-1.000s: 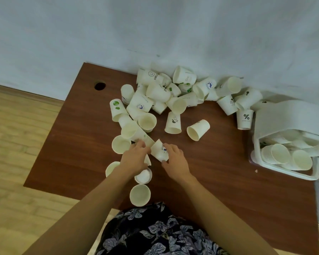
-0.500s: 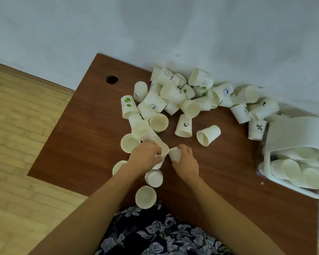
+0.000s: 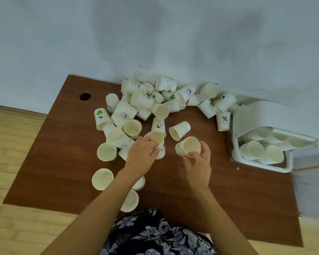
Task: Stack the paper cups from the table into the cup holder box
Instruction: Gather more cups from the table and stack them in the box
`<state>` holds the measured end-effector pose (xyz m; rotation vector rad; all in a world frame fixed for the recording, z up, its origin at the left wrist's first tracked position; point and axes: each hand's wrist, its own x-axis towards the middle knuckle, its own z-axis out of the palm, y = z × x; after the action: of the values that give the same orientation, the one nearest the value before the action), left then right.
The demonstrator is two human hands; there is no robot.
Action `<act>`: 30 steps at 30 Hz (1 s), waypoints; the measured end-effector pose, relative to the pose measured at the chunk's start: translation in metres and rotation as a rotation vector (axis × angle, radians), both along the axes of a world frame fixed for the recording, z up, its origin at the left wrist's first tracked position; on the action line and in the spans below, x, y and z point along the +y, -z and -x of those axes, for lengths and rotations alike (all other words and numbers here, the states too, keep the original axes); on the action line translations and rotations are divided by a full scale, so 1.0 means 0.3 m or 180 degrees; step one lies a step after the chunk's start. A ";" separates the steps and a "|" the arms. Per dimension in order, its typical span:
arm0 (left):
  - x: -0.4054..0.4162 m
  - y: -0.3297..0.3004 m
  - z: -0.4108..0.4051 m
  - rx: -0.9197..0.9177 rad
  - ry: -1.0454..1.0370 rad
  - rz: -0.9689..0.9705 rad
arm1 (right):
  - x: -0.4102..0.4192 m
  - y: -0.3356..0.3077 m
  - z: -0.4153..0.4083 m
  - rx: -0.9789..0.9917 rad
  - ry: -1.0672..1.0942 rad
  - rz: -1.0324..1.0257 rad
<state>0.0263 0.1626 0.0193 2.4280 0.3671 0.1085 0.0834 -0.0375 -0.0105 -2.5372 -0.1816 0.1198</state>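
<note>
Currently a cup is gripped by the left hand, another cup by the right hand; careless nesting risks crushed rims or toppled neighbours.

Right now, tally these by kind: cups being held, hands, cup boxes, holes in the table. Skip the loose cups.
Held cups: 2, left cup and right cup
Hands: 2, left hand and right hand
Cup box: 1
Table hole: 1
Total: 6
</note>
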 end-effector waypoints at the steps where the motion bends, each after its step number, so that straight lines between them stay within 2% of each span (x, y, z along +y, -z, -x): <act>1: -0.025 -0.007 -0.012 -0.0014 0.0035 0.0008 | -0.028 -0.019 -0.004 -0.0035 0.0085 -0.0032; 10: -0.305 -0.104 -0.162 -0.0243 0.0378 0.0045 | -0.309 -0.137 -0.070 0.0157 0.0642 -0.0419; 19: -0.725 -0.162 -0.393 -0.0666 0.0788 0.0092 | -0.734 -0.199 -0.219 -0.0376 0.0949 -0.0338; 25: -0.985 -0.136 -0.511 -0.0642 0.0937 -0.0030 | -0.976 -0.200 -0.335 -0.0328 0.0782 -0.0179; 30: -1.120 -0.090 -0.571 -0.0375 0.0713 -0.0381 | -1.077 -0.185 -0.423 -0.0262 0.0414 -0.0173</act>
<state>0.1975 -0.1733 0.0464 2.5483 0.0353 0.1783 0.2103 -0.3605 0.0449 -2.4930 -0.0510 -0.0399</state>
